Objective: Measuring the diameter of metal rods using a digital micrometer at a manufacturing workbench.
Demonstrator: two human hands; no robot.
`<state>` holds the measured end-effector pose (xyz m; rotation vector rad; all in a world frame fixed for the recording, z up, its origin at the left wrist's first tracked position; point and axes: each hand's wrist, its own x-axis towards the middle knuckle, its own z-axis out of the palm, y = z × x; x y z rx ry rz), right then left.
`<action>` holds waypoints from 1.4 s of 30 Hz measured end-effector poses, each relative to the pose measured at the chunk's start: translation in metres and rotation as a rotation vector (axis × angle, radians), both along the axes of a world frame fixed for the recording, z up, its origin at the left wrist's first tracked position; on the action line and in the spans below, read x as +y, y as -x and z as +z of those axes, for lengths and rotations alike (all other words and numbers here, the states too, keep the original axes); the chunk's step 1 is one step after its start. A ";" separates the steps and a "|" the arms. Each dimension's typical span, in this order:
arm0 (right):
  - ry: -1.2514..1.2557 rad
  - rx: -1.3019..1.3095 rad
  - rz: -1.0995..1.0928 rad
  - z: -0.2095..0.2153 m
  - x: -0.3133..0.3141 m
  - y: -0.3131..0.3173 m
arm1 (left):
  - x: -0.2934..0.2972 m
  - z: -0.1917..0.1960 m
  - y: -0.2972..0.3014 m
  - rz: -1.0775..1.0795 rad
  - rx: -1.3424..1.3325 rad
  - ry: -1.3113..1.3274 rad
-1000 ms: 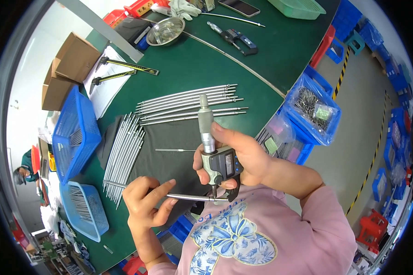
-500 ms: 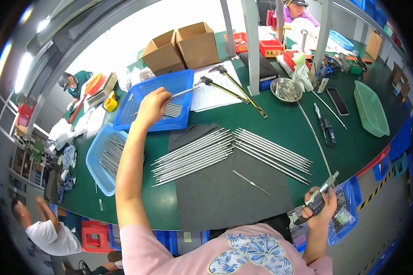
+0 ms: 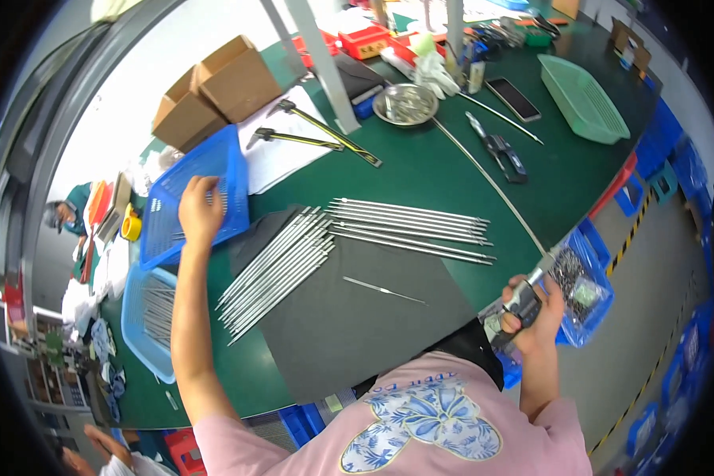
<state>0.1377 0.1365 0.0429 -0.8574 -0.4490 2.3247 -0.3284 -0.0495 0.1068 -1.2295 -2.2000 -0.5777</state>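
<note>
My left hand (image 3: 201,211) is at the blue basket (image 3: 238,170), its fingers curled in over the metal rods there. Whatever they grip, if anything, is hidden. My right hand (image 3: 535,317) is wrapped round a digital micrometer (image 3: 523,301), held at the table's near right edge. Two groups of slim metal rods lie in front of me: a slanted left group (image 3: 274,274) partly over a dark grey cloth (image 3: 333,333), and a right group (image 3: 412,224). A single thin rod (image 3: 385,290) rests alone on the cloth.
A light blue basket of rods (image 3: 147,317) stands left. Behind are cardboard boxes (image 3: 238,83), two calipers (image 3: 317,127) on paper, and a metal bowl (image 3: 405,105). Further right lie another micrometer (image 3: 500,151), a phone (image 3: 512,98) and a green basket (image 3: 583,99). A metal post (image 3: 325,71) rises behind.
My left hand has lowered into the blue basket; the rod that stuck out of it no longer shows there. The view has turned rightward. My right hand still grips the micrometer.
</note>
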 end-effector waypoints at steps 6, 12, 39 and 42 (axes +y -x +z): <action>-0.015 0.083 0.061 -0.001 -0.002 0.000 | 0.103 -0.044 -0.185 -0.953 0.005 0.331; -0.088 0.137 0.015 0.000 -0.005 -0.010 | 0.141 -0.080 -0.243 -0.970 -0.096 0.372; -0.056 0.257 0.288 0.049 -0.010 0.011 | 0.073 -0.006 -0.273 -1.231 -0.054 0.129; -0.035 0.261 0.311 0.050 -0.012 0.012 | 0.069 -0.003 -0.274 -1.230 -0.061 0.153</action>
